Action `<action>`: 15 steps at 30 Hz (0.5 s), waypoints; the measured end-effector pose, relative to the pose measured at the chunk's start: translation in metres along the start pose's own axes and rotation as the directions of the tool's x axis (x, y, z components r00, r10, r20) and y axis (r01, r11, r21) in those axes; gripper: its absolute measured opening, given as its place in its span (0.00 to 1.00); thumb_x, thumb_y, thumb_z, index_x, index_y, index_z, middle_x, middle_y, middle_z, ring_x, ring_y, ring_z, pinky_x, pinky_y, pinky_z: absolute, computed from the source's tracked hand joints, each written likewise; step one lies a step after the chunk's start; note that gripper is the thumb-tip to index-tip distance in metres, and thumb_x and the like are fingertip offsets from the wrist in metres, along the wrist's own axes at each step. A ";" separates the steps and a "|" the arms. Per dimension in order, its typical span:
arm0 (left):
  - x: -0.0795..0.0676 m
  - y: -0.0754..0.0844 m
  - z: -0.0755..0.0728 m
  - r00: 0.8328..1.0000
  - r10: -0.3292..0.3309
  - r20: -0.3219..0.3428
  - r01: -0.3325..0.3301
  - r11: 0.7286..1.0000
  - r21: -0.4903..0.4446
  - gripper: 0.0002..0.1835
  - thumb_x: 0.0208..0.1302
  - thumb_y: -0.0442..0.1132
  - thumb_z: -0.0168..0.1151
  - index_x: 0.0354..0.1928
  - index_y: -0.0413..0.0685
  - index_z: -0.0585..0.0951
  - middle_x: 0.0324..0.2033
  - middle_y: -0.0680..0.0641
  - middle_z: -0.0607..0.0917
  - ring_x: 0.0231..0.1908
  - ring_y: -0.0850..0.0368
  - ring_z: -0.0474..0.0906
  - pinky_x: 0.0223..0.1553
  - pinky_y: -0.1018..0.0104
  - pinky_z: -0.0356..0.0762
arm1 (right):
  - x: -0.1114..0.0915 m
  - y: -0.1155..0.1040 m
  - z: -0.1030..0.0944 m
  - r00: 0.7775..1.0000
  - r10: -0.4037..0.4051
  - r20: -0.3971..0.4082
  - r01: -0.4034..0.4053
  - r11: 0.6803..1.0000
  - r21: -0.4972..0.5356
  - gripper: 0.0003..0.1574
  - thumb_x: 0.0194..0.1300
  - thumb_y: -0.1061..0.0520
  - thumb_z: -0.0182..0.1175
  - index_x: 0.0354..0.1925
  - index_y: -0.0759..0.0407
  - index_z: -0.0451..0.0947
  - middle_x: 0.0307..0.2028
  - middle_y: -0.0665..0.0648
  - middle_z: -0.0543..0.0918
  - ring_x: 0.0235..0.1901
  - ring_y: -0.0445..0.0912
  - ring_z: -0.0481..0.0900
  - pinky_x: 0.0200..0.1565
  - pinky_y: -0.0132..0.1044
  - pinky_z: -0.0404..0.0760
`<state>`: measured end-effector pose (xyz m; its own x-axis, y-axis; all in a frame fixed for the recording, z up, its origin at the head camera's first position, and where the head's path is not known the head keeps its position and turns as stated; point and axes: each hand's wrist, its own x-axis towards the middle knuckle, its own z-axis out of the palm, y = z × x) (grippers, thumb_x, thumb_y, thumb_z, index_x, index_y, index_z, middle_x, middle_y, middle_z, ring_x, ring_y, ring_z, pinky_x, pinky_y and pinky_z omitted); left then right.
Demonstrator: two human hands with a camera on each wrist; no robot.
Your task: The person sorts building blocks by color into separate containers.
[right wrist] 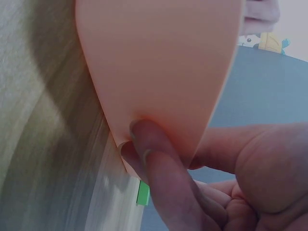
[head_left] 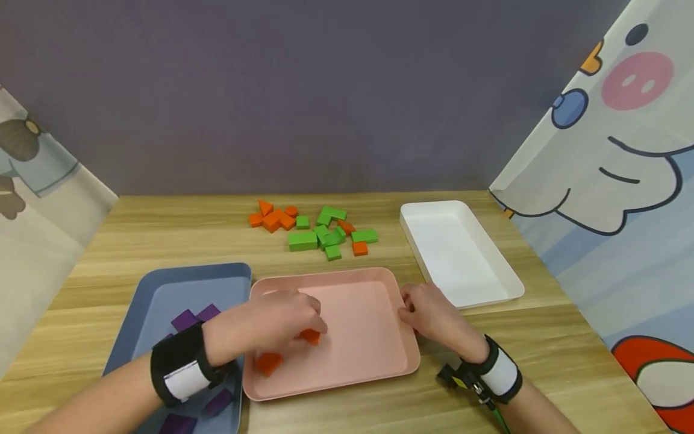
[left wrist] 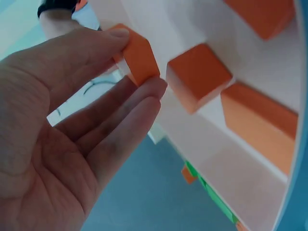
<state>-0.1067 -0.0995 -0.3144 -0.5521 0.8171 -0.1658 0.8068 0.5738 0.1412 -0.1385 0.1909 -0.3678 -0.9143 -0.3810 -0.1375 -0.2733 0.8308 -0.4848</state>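
Orange block (left wrist: 142, 58) in left hand (head_left: 278, 317)

No lettering showing
From afar I'm making out no legible label, brand, number or sign in the head view or either wrist view.

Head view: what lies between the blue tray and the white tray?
In the head view, the pink tray lies between the blue tray and white tray; the left hand is over it, the right hand grips its rim.
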 end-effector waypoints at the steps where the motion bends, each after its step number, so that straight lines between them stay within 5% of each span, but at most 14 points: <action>1: 0.001 0.002 0.001 1.000 0.015 0.015 -0.015 1.000 -0.008 0.05 0.55 0.42 0.69 0.34 0.60 0.84 0.26 0.59 0.76 0.27 0.66 0.69 0.31 0.75 0.69 | 0.000 0.000 0.000 1.000 -0.002 0.000 0.002 1.000 -0.001 0.05 0.57 0.63 0.61 0.26 0.58 0.75 0.12 0.47 0.73 0.13 0.40 0.69 0.17 0.32 0.67; 6: 0.000 0.011 0.011 0.997 0.067 0.027 -0.068 0.997 0.035 0.08 0.54 0.38 0.68 0.26 0.62 0.79 0.21 0.60 0.69 0.24 0.65 0.63 0.28 0.73 0.64 | 0.000 0.001 0.000 1.000 -0.014 0.004 0.014 1.000 -0.004 0.05 0.57 0.63 0.61 0.26 0.58 0.75 0.11 0.46 0.73 0.12 0.40 0.69 0.17 0.32 0.67; 15: 0.000 0.016 0.014 0.997 0.059 0.040 -0.061 0.997 0.046 0.15 0.48 0.31 0.64 0.18 0.60 0.72 0.18 0.60 0.67 0.24 0.64 0.62 0.26 0.71 0.61 | 0.001 0.001 0.000 1.000 0.003 0.000 -0.003 1.000 -0.003 0.03 0.57 0.62 0.61 0.27 0.58 0.77 0.12 0.47 0.73 0.13 0.40 0.69 0.18 0.32 0.67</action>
<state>-0.0914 -0.0910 -0.3262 -0.4949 0.8466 -0.1958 0.8475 0.5200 0.1061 -0.1401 0.1914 -0.3681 -0.9150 -0.3786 -0.1394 -0.2713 0.8332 -0.4819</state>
